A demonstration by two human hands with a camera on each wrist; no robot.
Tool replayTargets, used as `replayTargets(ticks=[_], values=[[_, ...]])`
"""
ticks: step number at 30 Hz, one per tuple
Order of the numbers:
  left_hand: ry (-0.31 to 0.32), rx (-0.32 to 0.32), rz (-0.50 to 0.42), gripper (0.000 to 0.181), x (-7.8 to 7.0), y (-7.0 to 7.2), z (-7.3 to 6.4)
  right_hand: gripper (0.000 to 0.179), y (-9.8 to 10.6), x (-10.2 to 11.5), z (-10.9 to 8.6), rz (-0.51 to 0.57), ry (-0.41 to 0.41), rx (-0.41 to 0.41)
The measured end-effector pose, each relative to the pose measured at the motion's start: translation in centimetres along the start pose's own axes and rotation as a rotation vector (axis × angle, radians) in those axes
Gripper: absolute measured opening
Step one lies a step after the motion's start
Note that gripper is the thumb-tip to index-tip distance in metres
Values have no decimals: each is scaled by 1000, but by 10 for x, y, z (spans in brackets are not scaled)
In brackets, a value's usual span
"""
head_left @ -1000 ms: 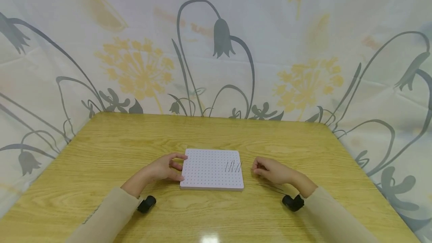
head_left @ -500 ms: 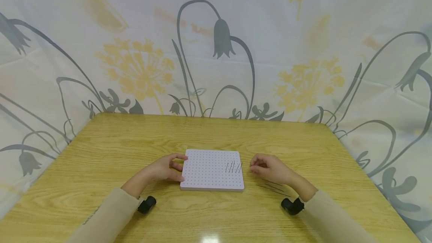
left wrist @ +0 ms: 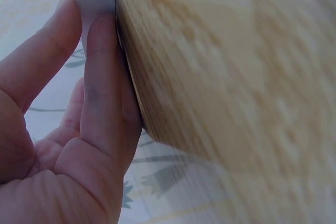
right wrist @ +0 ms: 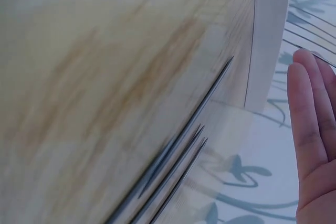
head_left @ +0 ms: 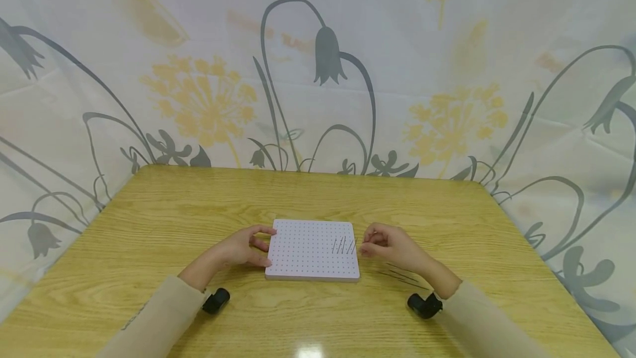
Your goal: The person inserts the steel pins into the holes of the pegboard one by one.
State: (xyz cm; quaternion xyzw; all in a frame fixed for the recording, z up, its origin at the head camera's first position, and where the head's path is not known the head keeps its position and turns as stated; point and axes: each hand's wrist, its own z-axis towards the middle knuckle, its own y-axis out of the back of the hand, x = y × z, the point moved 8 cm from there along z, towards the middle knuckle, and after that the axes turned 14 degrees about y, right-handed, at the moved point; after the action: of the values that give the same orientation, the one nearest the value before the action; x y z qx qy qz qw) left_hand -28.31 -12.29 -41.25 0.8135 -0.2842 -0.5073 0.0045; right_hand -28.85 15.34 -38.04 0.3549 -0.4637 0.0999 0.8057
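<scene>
A white perforated pegboard [head_left: 303, 250] lies on the wooden table. Several thin pointed metal needles [head_left: 343, 245] stand slanted in holes near its right side. My left hand [head_left: 243, 246] holds the board's left edge, thumb near the front corner and index finger farther back; the left wrist view shows fingers [left wrist: 101, 77] against the board's side. By the right edge my right hand [head_left: 390, 245] pinches with thumb and index finger. A thin dark needle [right wrist: 325, 60] crosses at its fingertips in the right wrist view; the pinch itself lies outside that view.
Several loose metal needles [head_left: 404, 278] lie on the table [head_left: 318, 316] below the right hand. Their pointed ends show large in the right wrist view. A floral-patterned cloth [head_left: 318, 109] hangs behind the table. Black wrist cameras [head_left: 216, 301] sit under both forearms.
My right hand has moved left and slightly away from me, from the loose needles to the board's right edge. More loose needles show beneath it. The left hand and board have stayed put.
</scene>
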Motion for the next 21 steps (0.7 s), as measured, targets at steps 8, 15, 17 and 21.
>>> replayTargets(ticks=[8,15,17,21], values=[[1,-2,3,67,0,0,0,8,-5,5,6,-55,57,1],[1,1,2,67,-1,0,-1,5,-10,11,10,-111,92,0],[2,-1,2,67,-1,0,-1,6,-11,10,11,-99,70,0],[0,-1,2,67,-1,0,-1,6,-16,8,13,-37,24,3]])
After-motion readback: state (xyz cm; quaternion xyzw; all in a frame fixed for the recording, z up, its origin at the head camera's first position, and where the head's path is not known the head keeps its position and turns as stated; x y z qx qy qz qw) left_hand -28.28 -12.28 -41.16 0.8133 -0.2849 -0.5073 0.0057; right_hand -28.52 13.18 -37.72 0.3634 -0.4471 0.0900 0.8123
